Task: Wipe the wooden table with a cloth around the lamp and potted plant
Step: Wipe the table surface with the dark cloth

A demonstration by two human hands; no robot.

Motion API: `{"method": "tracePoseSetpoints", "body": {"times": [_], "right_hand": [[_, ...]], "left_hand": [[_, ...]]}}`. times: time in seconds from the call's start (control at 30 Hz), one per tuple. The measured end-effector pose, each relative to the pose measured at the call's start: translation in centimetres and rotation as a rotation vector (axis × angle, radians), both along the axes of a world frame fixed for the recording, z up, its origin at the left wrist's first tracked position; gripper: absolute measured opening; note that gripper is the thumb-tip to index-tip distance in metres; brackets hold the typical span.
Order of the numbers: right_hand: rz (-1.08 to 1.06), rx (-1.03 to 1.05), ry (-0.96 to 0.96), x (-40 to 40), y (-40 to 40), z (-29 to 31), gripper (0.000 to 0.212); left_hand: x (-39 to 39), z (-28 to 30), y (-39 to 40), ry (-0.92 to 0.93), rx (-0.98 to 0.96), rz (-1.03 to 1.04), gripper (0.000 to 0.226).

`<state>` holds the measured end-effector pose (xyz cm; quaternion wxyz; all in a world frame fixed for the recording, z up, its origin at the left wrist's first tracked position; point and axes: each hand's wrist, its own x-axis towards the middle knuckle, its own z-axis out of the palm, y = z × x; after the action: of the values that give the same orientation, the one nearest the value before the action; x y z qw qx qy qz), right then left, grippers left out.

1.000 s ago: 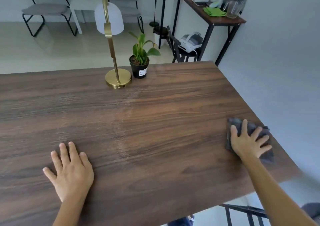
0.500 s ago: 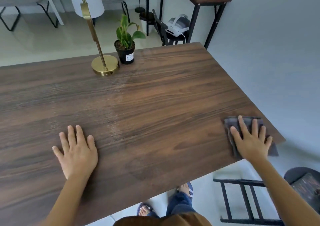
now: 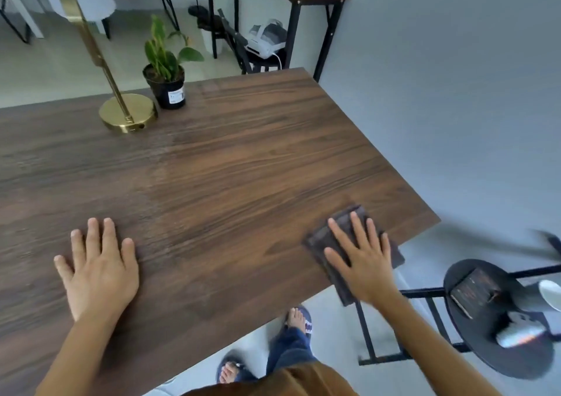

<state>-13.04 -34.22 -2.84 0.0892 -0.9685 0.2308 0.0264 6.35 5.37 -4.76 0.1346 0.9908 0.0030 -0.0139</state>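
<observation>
So the top of the lamp [image 3: 91, 49] runs out of frame, you only get part of the white shade and the brass stem down to its round base, and the whole shot is a bit smeared, so the label on the potted plant [image 3: 167, 76] can't be read. The dark cloth [image 3: 340, 237] is mostly buried under the right hand [image 3: 364, 262], with just its far end and near corner sticking out; that corner hangs past the near edge of the wooden surface [image 3: 243, 168]. The right hand lies flat and splayed on the cloth, pressing it down rather than gripping it. The left hand [image 3: 97, 268] is flat on the bare wood too, fingers spread, holding nothing, well apart from the cloth. Lamp and plant stand just beside each other at the far edge, well away from both hands. Compared with half a second ago, the cloth and right hand have slid left from the right-hand corner along the near edge, while the left hand has stayed planted.
</observation>
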Motion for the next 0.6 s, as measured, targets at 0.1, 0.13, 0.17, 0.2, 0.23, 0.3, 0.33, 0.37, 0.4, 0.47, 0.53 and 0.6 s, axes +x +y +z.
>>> {"method": "tracePoseSetpoints", "body": {"times": [0.1,0.13,0.17,0.2,0.23,0.3,0.33,0.37,0.4,0.47,0.53,0.6], "right_hand": [[-0.457,0.063,0.073,3.7,-9.9,1.9,0.067],[-0.553,0.086,0.075,5.7,-11.0,2.4,0.07],[-0.594,0.096,0.077,7.7,-10.8,2.5,0.073],[-0.572,0.103,0.078,9.5,-9.4,2.5,0.075],[-0.494,0.109,0.077,10.8,-7.1,2.1,0.075],[-0.207,0.073,0.033,11.3,-0.2,0.7,0.073],[-0.056,0.04,-0.005,10.0,3.4,0.0,0.071],[0.07,0.021,-0.04,7.9,6.6,-0.6,0.068],[0.172,0.012,-0.076,5.3,8.6,-1.0,0.066],[0.232,0.03,-0.084,0.5,7.5,-1.3,0.063],[0.093,-0.006,-0.05,-2.1,1.5,-0.7,0.063],[-0.173,-0.019,0.013,-2.1,-6.0,0.5,0.071]], "left_hand": [[0.0,0.3,-0.3,0.013,-0.014,-0.008,0.056],[-0.2,0.4,-0.4,0.013,-0.02,-0.008,0.056],[-0.3,0.6,-0.5,0.013,-0.024,-0.008,0.056],[-0.4,0.7,-0.7,0.012,-0.024,-0.004,0.057],[-0.4,0.6,-0.6,0.008,-0.019,-0.002,0.057],[0.1,0.2,0.0,0.009,0.003,-0.021,0.059],[0.4,-0.2,0.3,0.017,0.015,-0.047,0.063],[0.8,-0.8,0.5,0.017,0.011,-0.068,0.068],[1.0,-1.2,0.4,0.007,-0.02,-0.063,0.072],[1.1,-1.7,0.0,-0.015,-0.077,-0.017,0.074],[1.1,-1.7,-0.2,-0.016,-0.09,-0.006,0.074],[1.0,-1.3,-0.2,0.002,-0.066,-0.031,0.076]]}}
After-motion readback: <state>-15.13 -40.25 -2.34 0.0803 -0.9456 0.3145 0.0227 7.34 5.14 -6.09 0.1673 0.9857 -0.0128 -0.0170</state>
